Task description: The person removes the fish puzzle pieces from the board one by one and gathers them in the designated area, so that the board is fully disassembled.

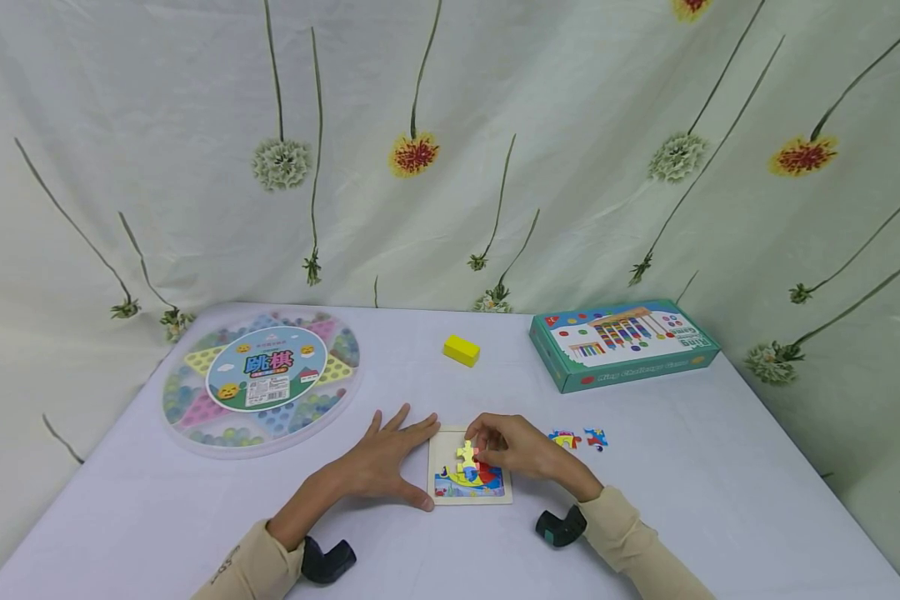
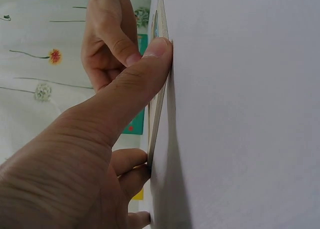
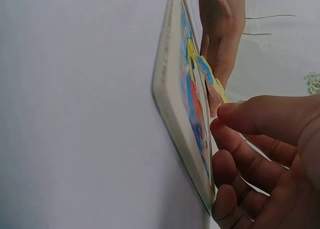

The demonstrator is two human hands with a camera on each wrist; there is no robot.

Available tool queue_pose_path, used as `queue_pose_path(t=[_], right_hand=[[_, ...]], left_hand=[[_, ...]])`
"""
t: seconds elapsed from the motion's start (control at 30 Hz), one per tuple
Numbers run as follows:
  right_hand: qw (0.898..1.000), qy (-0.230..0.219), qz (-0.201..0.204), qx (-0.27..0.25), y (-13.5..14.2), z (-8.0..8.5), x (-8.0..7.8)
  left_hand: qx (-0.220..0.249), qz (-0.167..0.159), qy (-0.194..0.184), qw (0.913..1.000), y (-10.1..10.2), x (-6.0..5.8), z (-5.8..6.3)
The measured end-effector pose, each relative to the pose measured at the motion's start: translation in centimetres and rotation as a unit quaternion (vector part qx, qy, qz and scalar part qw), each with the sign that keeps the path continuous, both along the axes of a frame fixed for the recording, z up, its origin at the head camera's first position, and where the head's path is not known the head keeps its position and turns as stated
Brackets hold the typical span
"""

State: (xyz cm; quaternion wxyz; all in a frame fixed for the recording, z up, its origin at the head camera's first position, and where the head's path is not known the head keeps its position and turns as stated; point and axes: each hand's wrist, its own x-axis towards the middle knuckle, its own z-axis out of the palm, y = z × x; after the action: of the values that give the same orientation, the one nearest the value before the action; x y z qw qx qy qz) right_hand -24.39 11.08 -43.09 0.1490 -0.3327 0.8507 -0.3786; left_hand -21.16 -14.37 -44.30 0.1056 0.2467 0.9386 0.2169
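A small jigsaw puzzle board [image 1: 470, 502] with a pale wooden frame lies on the table, its lower part filled with a colourful picture. My right hand [image 1: 516, 446] pinches a yellow puzzle piece [image 1: 466, 453] between thumb and fingers over the board. In the right wrist view that puzzle piece [image 3: 212, 79] is tilted, one end at the picture's surface, with blue and pink also on it. My left hand [image 1: 385, 458] lies spread along the board's left side. The left thumb [image 2: 156, 51] touches the frame near its lower corner, and the other fingers reach its upper corner.
Two loose puzzle pieces [image 1: 596, 438] lie right of my right hand. A yellow block [image 1: 461, 351] sits behind the board. At the back left is a round Chinese checkers set [image 1: 187, 433]; at the back right, a green game box [image 1: 622, 346]. A floral cloth [image 1: 570, 167] hangs behind.
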Motion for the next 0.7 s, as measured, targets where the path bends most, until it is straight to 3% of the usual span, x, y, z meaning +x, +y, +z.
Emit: queue_pose_path(t=[0.7], right_hand=[[1.000,-0.017,-0.002,-0.024,0.28,0.01,-0.18]], left_hand=[[0.002,0.000,-0.002,1.0000,-0.01,-0.06,-0.02]])
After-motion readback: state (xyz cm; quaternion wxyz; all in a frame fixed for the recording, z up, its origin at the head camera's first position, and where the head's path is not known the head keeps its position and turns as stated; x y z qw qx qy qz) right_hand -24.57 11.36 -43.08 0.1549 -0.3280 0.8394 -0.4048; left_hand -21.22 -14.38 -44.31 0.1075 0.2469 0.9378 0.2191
